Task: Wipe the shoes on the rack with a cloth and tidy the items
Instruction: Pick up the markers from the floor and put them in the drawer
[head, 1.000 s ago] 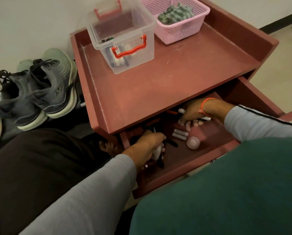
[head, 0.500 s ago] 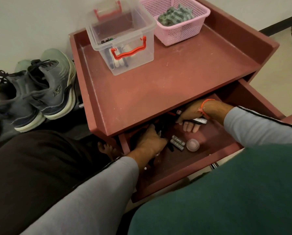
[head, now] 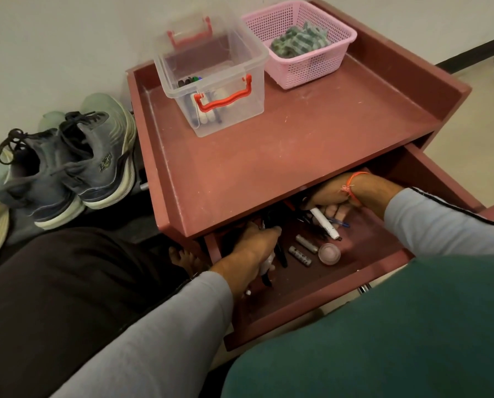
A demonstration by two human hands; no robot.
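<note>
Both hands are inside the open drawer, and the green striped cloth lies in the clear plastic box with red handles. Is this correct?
Not quite. In the head view, the green striped cloth lies in the pink basket, not in the clear plastic box, which holds markers. The rest is right: the left hand and the right hand are both inside the open drawer.

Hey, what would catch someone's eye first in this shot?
Both hands are deep in the open drawer: the right hand grips a white marker, the left hand holds dark pens. On the red cabinet top stand a clear box and a pink basket holding a green cloth. Grey sneakers sit to the left.
</note>
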